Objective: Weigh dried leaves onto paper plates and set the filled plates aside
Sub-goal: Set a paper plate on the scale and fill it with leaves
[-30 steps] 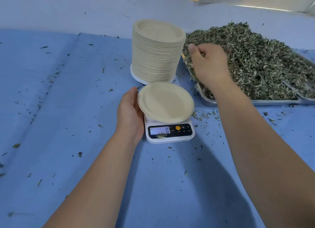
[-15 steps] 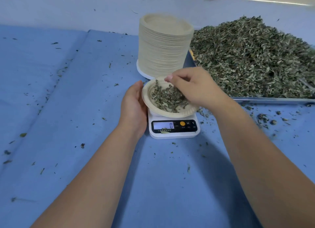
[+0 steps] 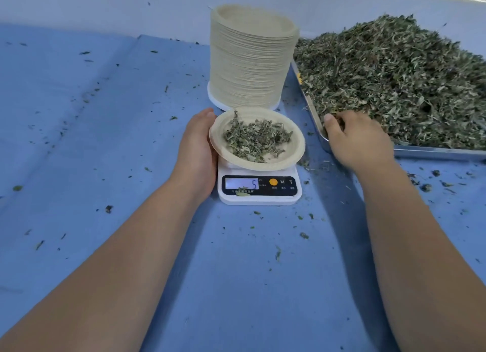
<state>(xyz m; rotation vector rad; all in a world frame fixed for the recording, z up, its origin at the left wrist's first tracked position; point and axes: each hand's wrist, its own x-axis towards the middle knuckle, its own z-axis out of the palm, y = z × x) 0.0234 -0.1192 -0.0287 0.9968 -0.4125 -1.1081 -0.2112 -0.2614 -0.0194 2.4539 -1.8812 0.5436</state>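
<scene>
A paper plate (image 3: 289,160) sits on a small white scale (image 3: 259,198) at the middle, carrying a loose heap of dried leaves (image 3: 256,139). The scale's display reads 5. My left hand (image 3: 197,151) lies flat against the plate's left rim, fingers straight. My right hand (image 3: 357,138) is in the near left corner of the metal tray (image 3: 434,151), with thumb and curled fingers dug into the big pile of dried leaves (image 3: 394,83); the fingertips are hidden.
A tall stack of paper plates (image 3: 249,62) stands just behind the scale, close to the tray's left edge. Blue cloth (image 3: 105,141) covers the table, sprinkled with leaf crumbs, most of them in front of the tray.
My right hand dropped leaves on the plate, then went back right into the tray's pile. The display went from 0 to 5. My left hand stayed at the rim.
</scene>
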